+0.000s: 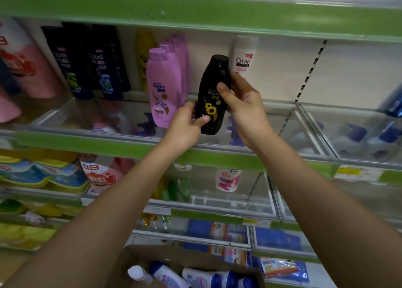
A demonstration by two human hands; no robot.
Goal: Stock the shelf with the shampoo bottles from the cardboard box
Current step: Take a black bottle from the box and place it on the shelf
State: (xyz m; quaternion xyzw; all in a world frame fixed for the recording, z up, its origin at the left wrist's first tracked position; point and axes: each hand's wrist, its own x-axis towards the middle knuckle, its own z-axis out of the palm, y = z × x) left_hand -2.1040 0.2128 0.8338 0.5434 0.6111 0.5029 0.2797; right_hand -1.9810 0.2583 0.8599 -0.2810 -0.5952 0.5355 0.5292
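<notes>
A black shampoo bottle [212, 91] with a sunflower label is held upright in front of the middle shelf [91, 143]. My left hand [185, 126] pinches its lower part, thumb on the label. My right hand [243, 105] grips its right side, thumb across the front. Just left of it stands a row of purple shampoo bottles [163, 87], and a white Clear bottle [243, 57] stands behind it. The cardboard box [174, 259] sits at the bottom of the view with several white-and-blue bottles [206, 277] lying inside.
Dark Clear bottles [87, 63] and pink refill bottles [24, 63] fill the shelf's left side. Right of the white bottle the shelf floor [282, 122] is bare, up to a clear divider [313, 126]. Lower shelves carry pouches and packets. A green shelf edge [195, 11] runs overhead.
</notes>
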